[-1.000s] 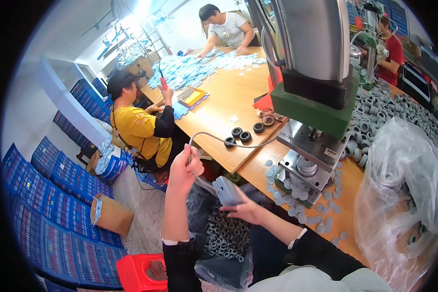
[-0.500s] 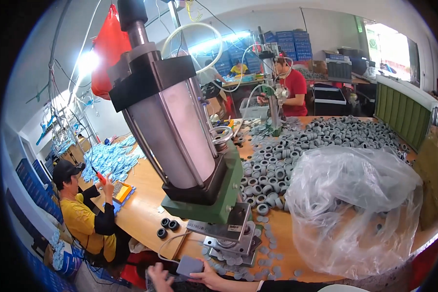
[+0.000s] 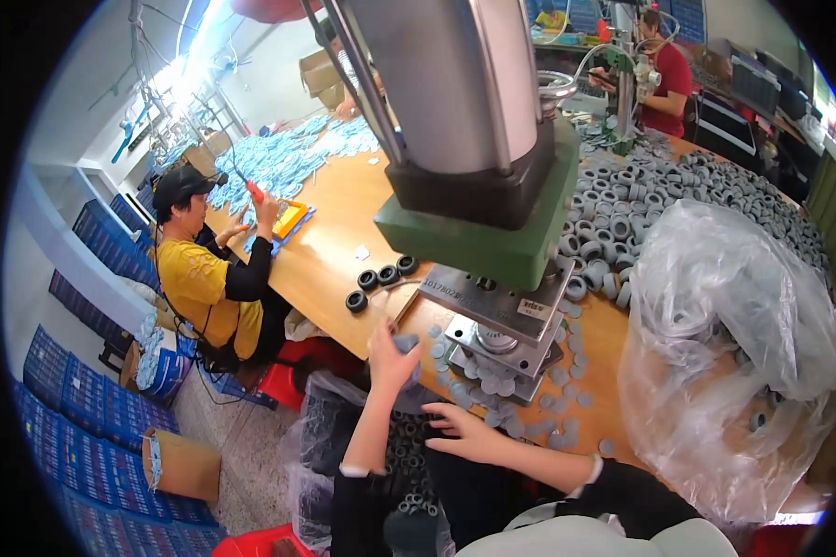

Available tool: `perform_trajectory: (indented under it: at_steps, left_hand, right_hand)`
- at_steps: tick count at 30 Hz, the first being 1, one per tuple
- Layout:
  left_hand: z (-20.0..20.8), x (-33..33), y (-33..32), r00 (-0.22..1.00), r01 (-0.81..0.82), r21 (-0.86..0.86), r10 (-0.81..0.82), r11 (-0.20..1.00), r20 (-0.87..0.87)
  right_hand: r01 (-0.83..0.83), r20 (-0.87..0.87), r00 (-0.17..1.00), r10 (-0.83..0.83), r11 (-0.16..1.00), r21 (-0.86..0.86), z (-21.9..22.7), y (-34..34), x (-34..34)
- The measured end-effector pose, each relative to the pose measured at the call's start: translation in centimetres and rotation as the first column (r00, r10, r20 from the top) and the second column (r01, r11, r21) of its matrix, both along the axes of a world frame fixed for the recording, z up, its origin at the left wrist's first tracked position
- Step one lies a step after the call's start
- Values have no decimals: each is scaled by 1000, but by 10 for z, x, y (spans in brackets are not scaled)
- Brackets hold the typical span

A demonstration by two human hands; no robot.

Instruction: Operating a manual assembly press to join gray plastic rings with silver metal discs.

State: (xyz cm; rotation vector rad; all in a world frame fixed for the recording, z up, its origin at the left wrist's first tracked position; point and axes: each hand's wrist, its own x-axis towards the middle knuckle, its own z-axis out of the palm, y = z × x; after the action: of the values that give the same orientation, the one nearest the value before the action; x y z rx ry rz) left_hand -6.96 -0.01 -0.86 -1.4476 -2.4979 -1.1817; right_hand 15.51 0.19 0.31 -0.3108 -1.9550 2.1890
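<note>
My left hand [image 3: 392,364] is raised at the table's near edge, its fingers around a small grey box [image 3: 406,344]. Part of that box is hidden by the hand. To its right, my right hand [image 3: 463,433] is held with fingers apart and nothing in them. Just beyond both hands stands a bench press, with a steel die [image 3: 502,336] under its green head [image 3: 474,223]. Flat grey discs [image 3: 492,379] lie around the die's base. Three black rings [image 3: 387,276] sit on the table beyond my left hand.
A bag of grey rings [image 3: 407,459] is below my hands. At right, a clear plastic bag [image 3: 734,371] lies before a heap of grey rings [image 3: 641,200]. A co-worker in yellow [image 3: 200,278] sits at left, near pale blue pieces [image 3: 279,162]. Another, in red [image 3: 667,84], works behind.
The view has tilted downward, bringing my forearms and the bag of rings into sight. The grey box has gone from my right hand to my left, and my right hand has opened.
</note>
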Motion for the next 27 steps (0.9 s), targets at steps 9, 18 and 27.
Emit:
perform_trajectory:
  at_steps: [9,18,27]
  left_hand:
    - [-29,-5,48,927,-4,-449,-166,893,-337]
    - [-58,-29,31,908,17,-271,-128,963,-399]
    - [17,70,10,944,271,472,-134,839,-302]
  right_hand:
    - [112,47,993,-110,993,-34,97,40,183]
    - [948,52,-77,-996,-57,315,44,85,404]
    - [304,78,-206,-975,12,953,-31,122,517]
